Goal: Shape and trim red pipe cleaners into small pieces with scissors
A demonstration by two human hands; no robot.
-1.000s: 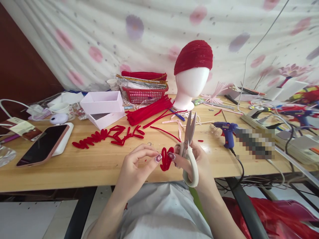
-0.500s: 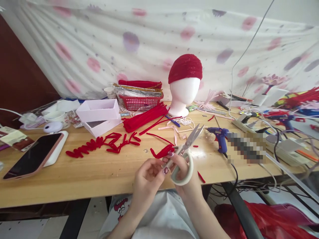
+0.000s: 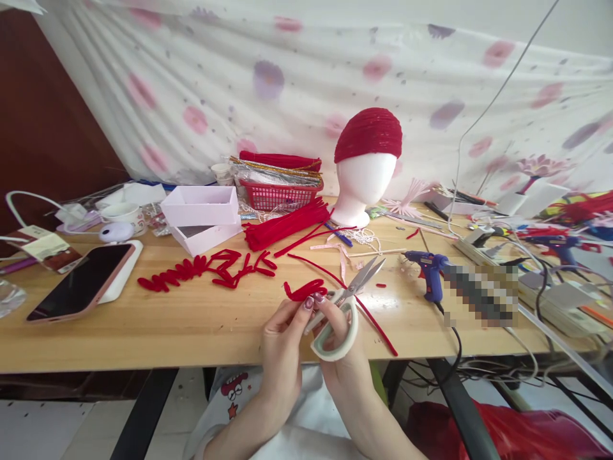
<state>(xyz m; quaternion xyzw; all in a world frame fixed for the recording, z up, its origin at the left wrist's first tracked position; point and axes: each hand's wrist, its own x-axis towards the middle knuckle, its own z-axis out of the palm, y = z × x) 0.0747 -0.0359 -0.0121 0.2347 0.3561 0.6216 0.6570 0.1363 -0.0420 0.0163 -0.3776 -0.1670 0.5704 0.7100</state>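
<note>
My left hand (image 3: 283, 332) pinches a bent red pipe cleaner (image 3: 304, 289) whose loops stick out beyond the fingertips. My right hand (image 3: 345, 348) has white-handled scissors (image 3: 357, 281) hooked on it, blades pointing away to the upper right and slightly apart. Its thumb and fingertips meet the left fingertips at the base of the red loops. Under the scissors, a long straight red pipe cleaner (image 3: 378, 324) crosses the table towards its front edge. To the left lie several folded red pipe cleaner pieces (image 3: 191, 271).
A white foam head (image 3: 357, 185) wears a red wrapped cap (image 3: 368, 135). Behind are a red bundle of pipe cleaners (image 3: 282, 225), a red basket (image 3: 282, 195) and white boxes (image 3: 204, 211). A blue glue gun (image 3: 431, 271) stands right; a phone (image 3: 83, 281) lies left.
Both hands have shifted slightly, the fingertips now closer together around the bent red pipe cleaner, whose loops show more openly. The camera view has swung a little to the left.
</note>
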